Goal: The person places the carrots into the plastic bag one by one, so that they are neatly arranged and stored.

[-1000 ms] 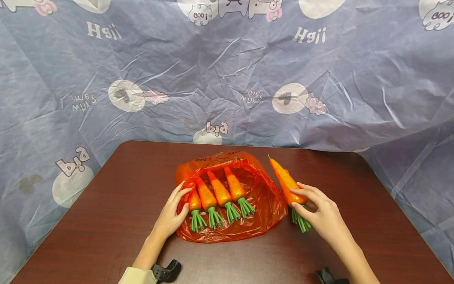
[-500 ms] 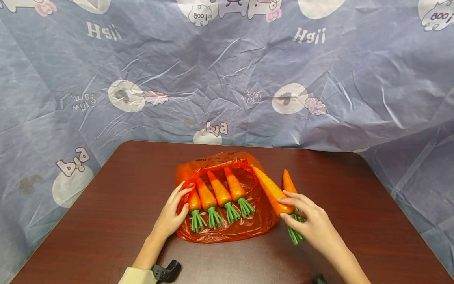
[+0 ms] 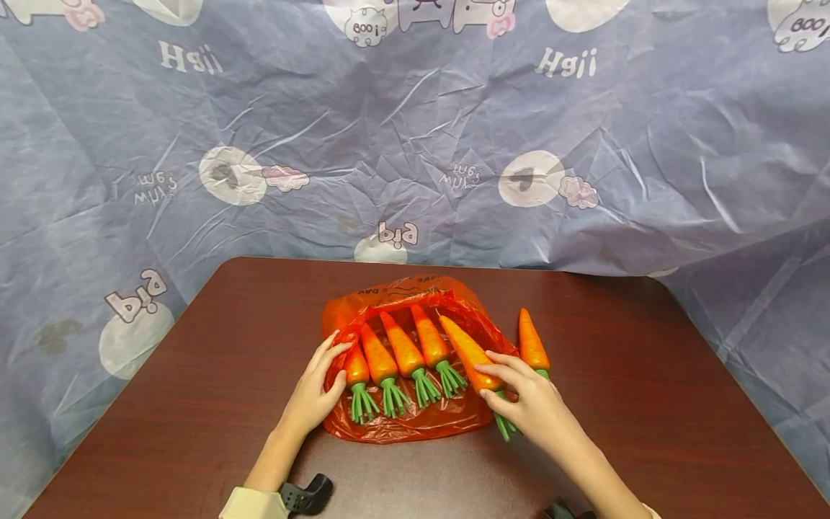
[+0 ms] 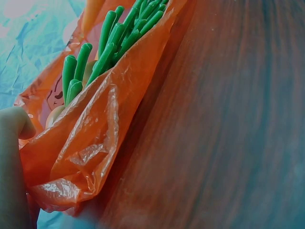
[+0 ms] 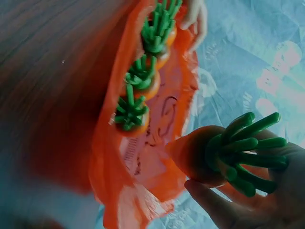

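An orange-red plastic bag [image 3: 447, 425] lies with its mouth spread on the table. Inside it, several carrots [image 3: 403, 347] are side by side, green stems toward me. At the bag's left rim, my left hand [image 3: 314, 393] holds the plastic, its thumb by the leftmost carrot. My right hand [image 3: 534, 404] grips another carrot [image 3: 463, 346] near its stem end; the tip points into the bag's right side. In the right wrist view this carrot's green stems [image 5: 248, 152] face the camera. One more carrot [image 3: 533, 342] lies just beyond the right hand, its stems mostly hidden.
The dark brown wooden table [image 3: 194, 404] carries the bag and carrots. A wrinkled blue-grey printed cloth [image 3: 363, 144] hangs behind its far edge. Black straps with devices [image 3: 308, 494] sit on the wrists.
My right hand has moved left with its carrot, from beside the bag to over its right part. This uncovered the carrot on the table. The left hand stays at the rim.
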Available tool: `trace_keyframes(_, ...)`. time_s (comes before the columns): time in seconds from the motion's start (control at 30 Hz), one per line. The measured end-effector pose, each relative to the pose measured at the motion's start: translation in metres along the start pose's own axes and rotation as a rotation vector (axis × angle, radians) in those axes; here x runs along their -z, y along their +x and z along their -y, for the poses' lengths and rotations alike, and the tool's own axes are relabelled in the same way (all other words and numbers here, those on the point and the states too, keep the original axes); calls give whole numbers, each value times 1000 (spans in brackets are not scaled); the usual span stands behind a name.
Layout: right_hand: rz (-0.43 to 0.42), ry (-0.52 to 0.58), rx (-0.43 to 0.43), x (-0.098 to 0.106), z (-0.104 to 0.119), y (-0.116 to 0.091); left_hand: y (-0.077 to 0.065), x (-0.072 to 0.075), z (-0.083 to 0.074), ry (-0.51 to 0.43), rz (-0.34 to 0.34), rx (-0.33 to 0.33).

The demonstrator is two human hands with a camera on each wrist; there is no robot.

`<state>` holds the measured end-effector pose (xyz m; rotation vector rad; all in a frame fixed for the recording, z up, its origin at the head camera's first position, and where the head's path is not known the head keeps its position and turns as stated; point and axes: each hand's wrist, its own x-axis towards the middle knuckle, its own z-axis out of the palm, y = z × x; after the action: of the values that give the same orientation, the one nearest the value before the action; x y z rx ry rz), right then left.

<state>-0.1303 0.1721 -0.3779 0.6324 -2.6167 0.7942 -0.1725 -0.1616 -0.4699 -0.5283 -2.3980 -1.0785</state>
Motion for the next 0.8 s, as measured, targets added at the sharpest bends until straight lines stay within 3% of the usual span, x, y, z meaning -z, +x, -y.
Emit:
trace_keyframes(0.33,117,-84,-51,-27,-7,29,-1,-1,2,6,-9,-11)
trace_keyframes(0.8,149,-312,23,-60,-17,57,0,-1,3,-2,-4,-9)
